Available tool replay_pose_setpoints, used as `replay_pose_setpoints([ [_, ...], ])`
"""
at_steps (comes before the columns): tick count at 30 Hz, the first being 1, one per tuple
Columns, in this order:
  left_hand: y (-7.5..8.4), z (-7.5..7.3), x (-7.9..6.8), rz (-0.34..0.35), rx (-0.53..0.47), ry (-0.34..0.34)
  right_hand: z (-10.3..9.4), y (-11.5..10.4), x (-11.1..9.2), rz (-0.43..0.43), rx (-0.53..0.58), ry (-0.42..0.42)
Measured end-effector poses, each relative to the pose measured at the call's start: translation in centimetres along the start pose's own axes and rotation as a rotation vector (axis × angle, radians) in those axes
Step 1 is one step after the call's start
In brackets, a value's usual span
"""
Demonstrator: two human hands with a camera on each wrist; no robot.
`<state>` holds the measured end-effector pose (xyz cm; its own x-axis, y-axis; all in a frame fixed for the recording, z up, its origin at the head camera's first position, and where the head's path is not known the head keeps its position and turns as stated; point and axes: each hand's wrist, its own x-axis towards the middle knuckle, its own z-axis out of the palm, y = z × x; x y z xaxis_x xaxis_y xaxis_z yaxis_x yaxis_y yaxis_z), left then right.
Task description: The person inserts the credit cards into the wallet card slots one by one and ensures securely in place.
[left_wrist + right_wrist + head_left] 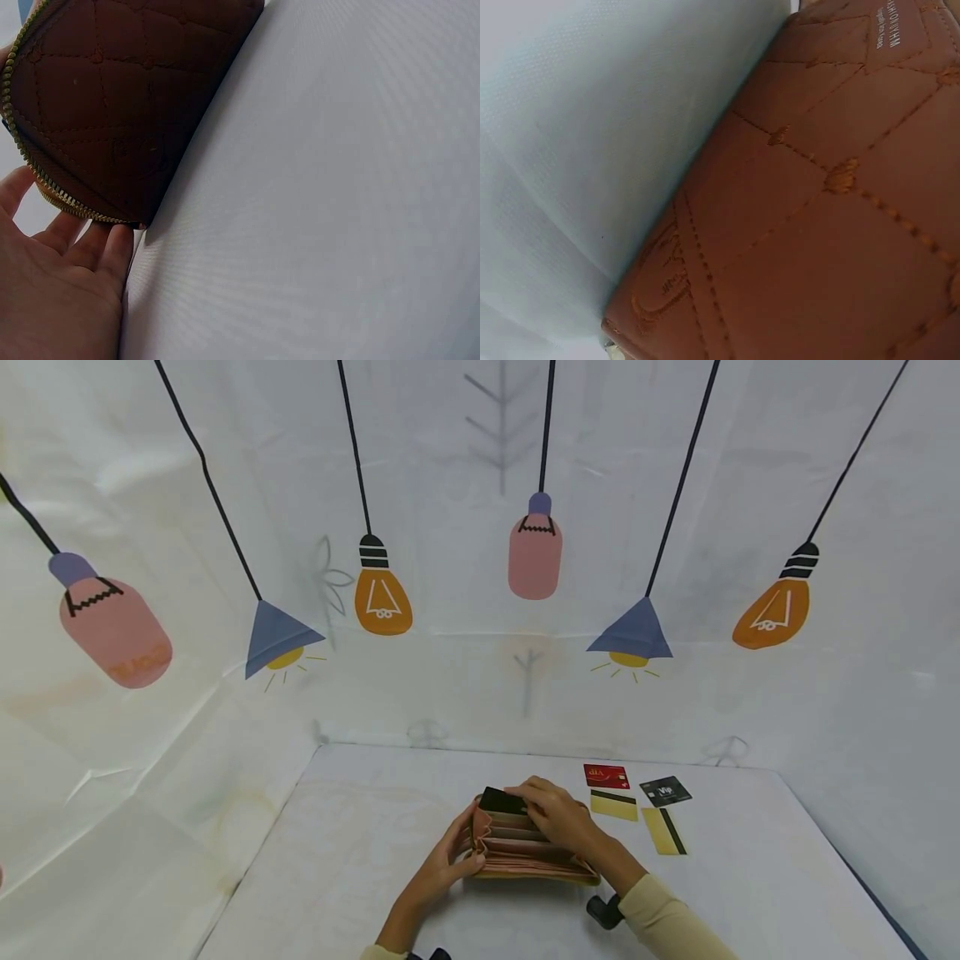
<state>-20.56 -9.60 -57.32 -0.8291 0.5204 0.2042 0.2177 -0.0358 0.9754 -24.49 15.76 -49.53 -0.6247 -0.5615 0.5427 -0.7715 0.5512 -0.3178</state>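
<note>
A brown quilted zip wallet point(536, 867) stands unzipped on the white table, its pleated compartments facing up. My left hand point(450, 860) grips its left end, thumb on the near side and fingers on the far side. In the left wrist view, fingers of the left hand point(67, 262) touch the gold zip edge point(56, 191) of the wallet. My right hand point(558, 814) reaches over the wallet and pinches a black card point(501, 801), which sticks up from the rear compartment. Only the wallet's stitched outer face point(802, 225) fills the right wrist view; the right hand is out of it.
Right of the wallet lie a red card point(607, 776), a black VIP card point(665, 791) and gold cards with dark stripes, one point(613, 806) beside the right hand, another point(662, 832) farther right. A white sheet printed with lamps point(465, 677) hangs behind the table point(360, 810).
</note>
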Motion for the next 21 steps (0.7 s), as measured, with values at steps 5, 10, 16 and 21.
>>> replay_pose_setpoints([
  [5, -0.08, -0.01, 0.01, 0.016, 0.007, -0.008, 0.03, -0.03, 0.00, -0.034, -0.046, 0.009],
  [10, -0.06, 0.07, 0.04, 0.012, 0.003, -0.004, -0.23, -0.12, -0.07, -0.043, -0.067, -0.018],
  [16, -0.14, 0.09, 0.08, 0.001, 0.004, 0.004, -0.30, -0.17, 0.10, -0.082, -0.088, -0.022],
  [21, -0.18, 0.08, 0.07, -0.004, 0.002, 0.007, -0.21, -0.31, 0.43, -0.116, -0.128, -0.022],
])
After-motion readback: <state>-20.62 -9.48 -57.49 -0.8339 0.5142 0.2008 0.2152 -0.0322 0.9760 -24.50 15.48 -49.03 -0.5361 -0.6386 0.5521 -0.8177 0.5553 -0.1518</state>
